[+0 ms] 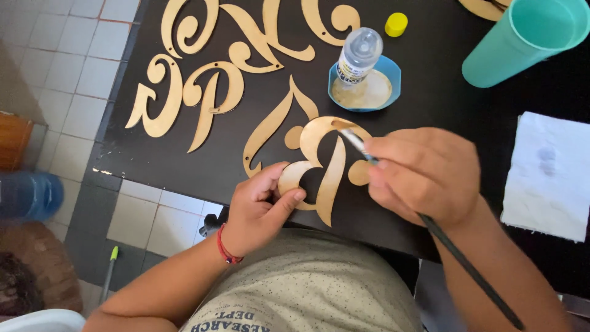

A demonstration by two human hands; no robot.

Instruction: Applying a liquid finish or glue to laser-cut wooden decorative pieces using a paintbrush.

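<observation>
Brushing pale wooden scroll letter, flat, curled, unpainted, brush

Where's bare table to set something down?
Free: dark black tabletop between the blue dish, the teal plastic cup and the white paper towel. Crowded: upper left, covered by curly wooden letter cutouts; front edge, both hands on one cutout.

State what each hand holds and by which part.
The right hand grips a thin paintbrush low on its handle, near the bristles. The left hand pinches the wooden letter cutout at its lower left edge.
</observation>
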